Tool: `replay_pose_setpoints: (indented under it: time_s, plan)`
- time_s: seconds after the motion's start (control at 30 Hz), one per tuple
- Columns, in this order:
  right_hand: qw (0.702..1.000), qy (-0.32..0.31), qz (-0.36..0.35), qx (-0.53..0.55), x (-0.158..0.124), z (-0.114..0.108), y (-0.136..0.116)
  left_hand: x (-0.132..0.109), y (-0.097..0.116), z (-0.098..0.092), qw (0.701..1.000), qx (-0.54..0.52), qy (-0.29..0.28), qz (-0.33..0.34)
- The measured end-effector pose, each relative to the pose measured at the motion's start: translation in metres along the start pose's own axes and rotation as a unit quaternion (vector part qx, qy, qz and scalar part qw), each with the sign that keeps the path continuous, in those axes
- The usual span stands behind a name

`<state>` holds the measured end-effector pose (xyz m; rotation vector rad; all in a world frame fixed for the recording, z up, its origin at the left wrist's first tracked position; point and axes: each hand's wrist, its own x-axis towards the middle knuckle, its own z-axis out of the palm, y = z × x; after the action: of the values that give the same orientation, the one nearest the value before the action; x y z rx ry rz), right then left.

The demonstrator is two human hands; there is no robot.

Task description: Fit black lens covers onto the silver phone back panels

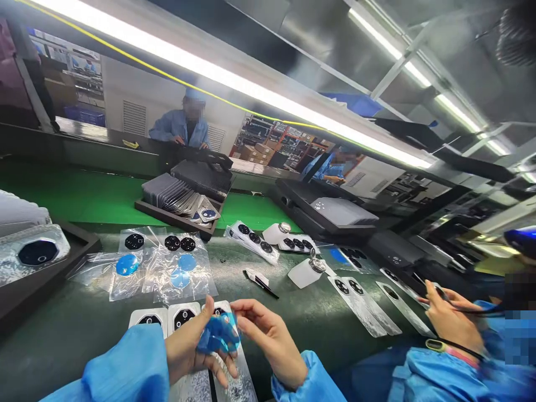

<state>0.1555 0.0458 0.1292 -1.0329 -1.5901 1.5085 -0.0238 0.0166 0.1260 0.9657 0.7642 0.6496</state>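
Note:
In front of me, my left hand (186,347) is turned with the thumb up and the fingers partly spread, holding several translucent blue film pieces (216,337) against them. The thumb and forefinger of my right hand (274,343) pinch at the right edge of the blue film. Beneath both hands lie silver-and-white speckled phone back panels with black camera areas; the left panel (136,317) and the middle panel (170,314) show beside the right panel (245,371). My hands partly cover them. Clear plastic sheets (157,285) beyond carry black discs (134,241) and blue discs (127,264).
Two white dispenser bottles (305,273) and black-tipped tweezers (260,282) stand or lie ahead. Racks of panels (176,192) and a black tray (343,223) line the back. A co-worker's hands (454,321) are at right, near more panels (364,312). Another tray (79,240) is left.

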Motion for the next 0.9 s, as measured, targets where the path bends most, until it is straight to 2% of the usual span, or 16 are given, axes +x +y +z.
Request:
replay_pose_setpoints:
  time_s: [0.07, 0.1, 0.2, 0.27, 0.33, 0.47, 0.57, 0.67, 0.73, 0.8, 0.87, 0.9]
  plan:
    - [0.994, -0.03, -0.051, -0.09, -0.001, 0.008, 0.0, -0.002, 0.002, 0.003, 0.991, -0.124, -0.005, -0.043]
    - [0.985, -0.036, -0.088, -0.147, -0.001, 0.012, -0.001, -0.004, 0.002, 0.004, 0.988, -0.143, 0.001, -0.053]
    - [0.931, -0.046, -0.195, -0.304, -0.001, 0.025, -0.003, -0.008, -0.001, 0.006, 0.987, -0.133, 0.059, -0.066]
    - [0.902, -0.05, -0.226, -0.365, -0.003, 0.032, -0.003, -0.01, -0.006, 0.007, 0.988, -0.102, 0.102, -0.062]
    - [0.889, -0.045, -0.235, -0.39, -0.004, 0.039, 0.0, -0.012, -0.011, 0.007, 0.988, -0.063, 0.131, -0.048]
    - [0.884, -0.047, -0.257, -0.387, -0.006, 0.048, 0.007, -0.016, -0.023, 0.004, 0.989, -0.01, 0.149, -0.007]
    - [0.885, -0.075, -0.271, -0.373, -0.004, 0.051, 0.009, -0.021, -0.027, -0.004, 0.987, 0.027, 0.152, 0.031]
    - [0.907, -0.119, -0.249, -0.318, 0.006, 0.047, 0.004, -0.029, -0.028, -0.012, 0.986, 0.058, 0.14, 0.063]
    - [0.925, -0.131, -0.211, -0.286, 0.022, 0.039, -0.002, -0.036, -0.029, -0.014, 0.977, 0.102, 0.163, 0.097]
    - [0.934, -0.121, -0.176, -0.287, 0.047, 0.028, -0.007, -0.04, -0.035, -0.013, 0.936, 0.221, 0.222, 0.16]
    - [0.934, -0.102, -0.153, -0.306, 0.078, 0.021, -0.008, -0.04, -0.044, -0.009, 0.847, 0.394, 0.251, 0.253]
    - [0.934, -0.1, -0.147, -0.311, 0.094, 0.019, -0.007, -0.039, -0.05, -0.007, 0.791, 0.476, 0.237, 0.304]
